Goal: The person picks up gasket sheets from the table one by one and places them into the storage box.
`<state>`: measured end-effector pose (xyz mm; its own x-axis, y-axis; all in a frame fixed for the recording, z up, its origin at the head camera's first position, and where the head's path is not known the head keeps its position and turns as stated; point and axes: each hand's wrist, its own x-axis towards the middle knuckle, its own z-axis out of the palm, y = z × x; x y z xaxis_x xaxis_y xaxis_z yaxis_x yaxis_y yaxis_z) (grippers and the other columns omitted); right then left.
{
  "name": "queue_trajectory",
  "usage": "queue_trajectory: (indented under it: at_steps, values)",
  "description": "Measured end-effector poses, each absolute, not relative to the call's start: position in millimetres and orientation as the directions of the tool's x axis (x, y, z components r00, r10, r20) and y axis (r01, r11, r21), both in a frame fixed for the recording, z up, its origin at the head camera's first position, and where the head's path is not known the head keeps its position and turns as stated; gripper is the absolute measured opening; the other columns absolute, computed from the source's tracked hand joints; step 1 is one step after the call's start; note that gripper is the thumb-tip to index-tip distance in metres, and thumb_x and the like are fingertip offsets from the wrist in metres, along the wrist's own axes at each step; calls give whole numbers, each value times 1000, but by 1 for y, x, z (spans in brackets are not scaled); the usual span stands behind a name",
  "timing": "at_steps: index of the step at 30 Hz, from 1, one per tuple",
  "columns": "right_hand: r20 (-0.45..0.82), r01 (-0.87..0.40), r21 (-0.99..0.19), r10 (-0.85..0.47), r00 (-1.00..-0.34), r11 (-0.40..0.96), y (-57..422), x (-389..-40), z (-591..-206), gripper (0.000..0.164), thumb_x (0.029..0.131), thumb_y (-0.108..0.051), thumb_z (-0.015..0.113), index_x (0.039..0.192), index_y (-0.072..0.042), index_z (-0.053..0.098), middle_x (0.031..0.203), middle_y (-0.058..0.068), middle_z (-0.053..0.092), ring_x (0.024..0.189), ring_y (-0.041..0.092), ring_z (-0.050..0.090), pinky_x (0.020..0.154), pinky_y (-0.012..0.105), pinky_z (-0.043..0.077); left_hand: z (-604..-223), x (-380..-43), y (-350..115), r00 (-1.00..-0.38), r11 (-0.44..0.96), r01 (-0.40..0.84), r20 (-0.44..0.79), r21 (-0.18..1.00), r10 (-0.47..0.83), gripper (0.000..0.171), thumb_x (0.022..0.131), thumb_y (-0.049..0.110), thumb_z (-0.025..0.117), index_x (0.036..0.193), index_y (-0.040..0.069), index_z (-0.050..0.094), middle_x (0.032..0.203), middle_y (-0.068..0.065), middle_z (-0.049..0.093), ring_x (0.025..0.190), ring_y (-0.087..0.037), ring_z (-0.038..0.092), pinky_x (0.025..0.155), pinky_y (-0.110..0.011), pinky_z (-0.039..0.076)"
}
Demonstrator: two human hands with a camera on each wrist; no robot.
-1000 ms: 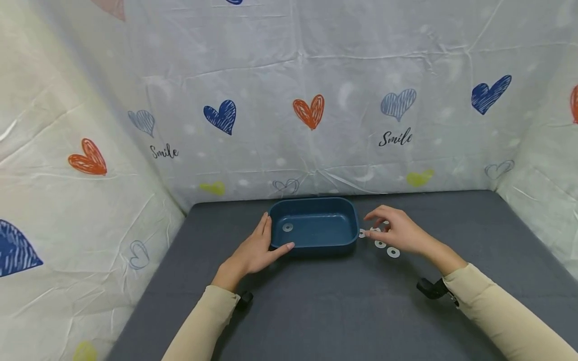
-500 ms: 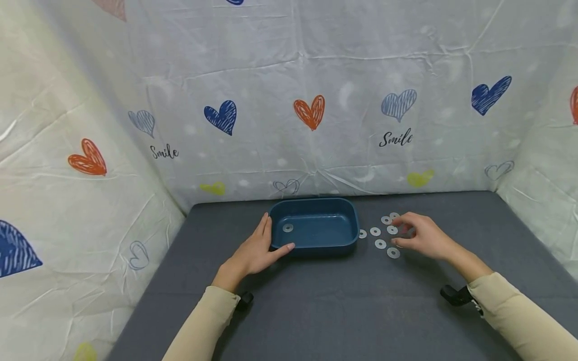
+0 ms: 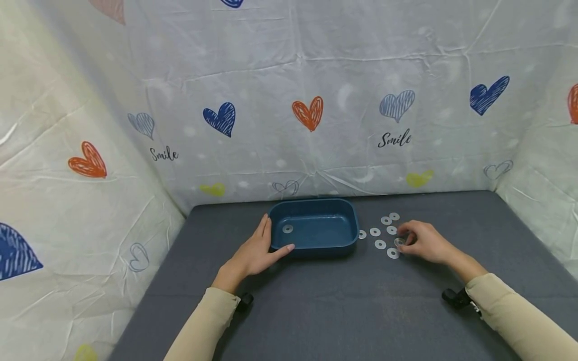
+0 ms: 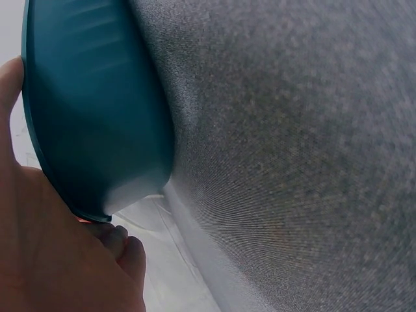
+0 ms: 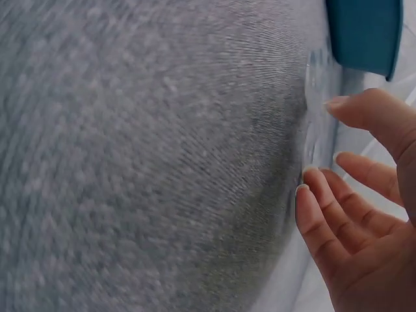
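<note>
A dark blue rectangular container (image 3: 322,251) stands at the back of the table, with one flat white ring, like a washer (image 3: 287,228), inside. My left hand (image 3: 252,254) rests on its left front corner, fingers straight along the side and thumb at the front rim. In the left wrist view the container (image 4: 97,110) lies against that hand. Right of it, my right hand (image 3: 425,244) reaches over the table. A white washer (image 3: 399,241) shows between its thumb and fingertips. In the right wrist view, the thumb and fingers (image 5: 318,218) stand apart.
Several more white washers (image 3: 380,244) lie scattered flat between the container and my right hand. One washer (image 3: 363,234) is right beside the container's right wall. A white curtain with printed hearts (image 3: 309,114) hangs behind the grey table (image 3: 329,311).
My right hand has moved right, away from the container's right side, then settled slightly lower at a washer. The left hand and container have stayed in place.
</note>
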<state>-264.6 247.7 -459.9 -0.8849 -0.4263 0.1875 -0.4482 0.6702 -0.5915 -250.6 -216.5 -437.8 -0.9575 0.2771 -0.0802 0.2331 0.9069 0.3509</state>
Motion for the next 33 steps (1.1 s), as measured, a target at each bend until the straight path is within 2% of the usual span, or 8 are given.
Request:
queue_trajectory:
  at_steps: [11,20,26,33]
  values:
    - [196,-452,-570,-421,-885,686,248,-271,-467,32,83,-10,84,108,5,72,95,10,66,71,8,59,66,30,49,-439,-248,-216,-959,904,224,-82,366,270,120,88,89,38,164,4,-1,172,-11,-10,157,-32,11,121,-55,25]
    - [160,-416,-560,-399,-903,716,246,-275,-465,25,83,-14,84,100,1,74,94,8,68,77,14,63,69,34,52,-437,-248,-216,-959,900,226,-79,371,274,119,89,86,40,164,3,0,172,-11,-12,157,-33,11,121,-56,25]
    - [159,-415,-548,-397,-904,726,245,-275,-463,17,84,-14,83,91,-3,72,89,4,66,74,13,61,67,33,51,-437,-249,-216,-958,898,231,-76,374,278,119,89,87,39,164,3,1,172,-12,-11,157,-33,12,121,-56,25]
    - [140,-417,-512,-406,-903,751,243,-275,-461,16,84,-13,82,87,-4,70,85,3,65,72,11,60,67,33,51,-437,-249,-216,-958,900,228,-79,372,275,119,89,86,40,164,3,0,172,-11,-11,157,-33,11,120,-56,26]
